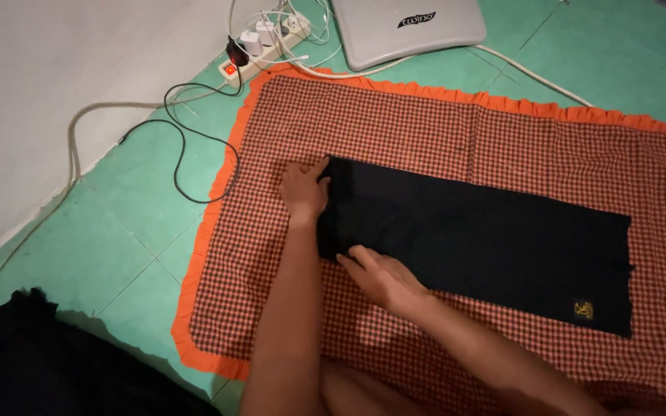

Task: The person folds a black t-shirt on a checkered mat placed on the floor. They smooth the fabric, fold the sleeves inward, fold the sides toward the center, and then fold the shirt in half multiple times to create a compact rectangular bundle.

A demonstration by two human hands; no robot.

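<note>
Black fabric, folded into a long flat rectangle, lies on a red-and-white checked mat with an orange frilled border, which is spread over green floor tiles. We place the cloth at the centre of the view, its length running from about 10 o'clock down toward 4 o'clock. A small yellow emblem sits near its corner at 4 o'clock.

We note the left hand flat at the cloth's 10 o'clock corner, fingers spread open, fingertips touching the dark edge and the palm resting on the mat. The right hand lies flat at the near edge of the same end, at roughly 7 o'clock from centre, fingers extended and pressing on the fabric. Neither hand grips anything; both rest open, close to each other but not touching.

At 11 o'clock we record a white power strip with plugs and tangled black and white cables. At 12 o'clock sits a closed grey laptop. A dark heap of cloth occupies 8 o'clock. A pale wall fills 10 o'clock.
</note>
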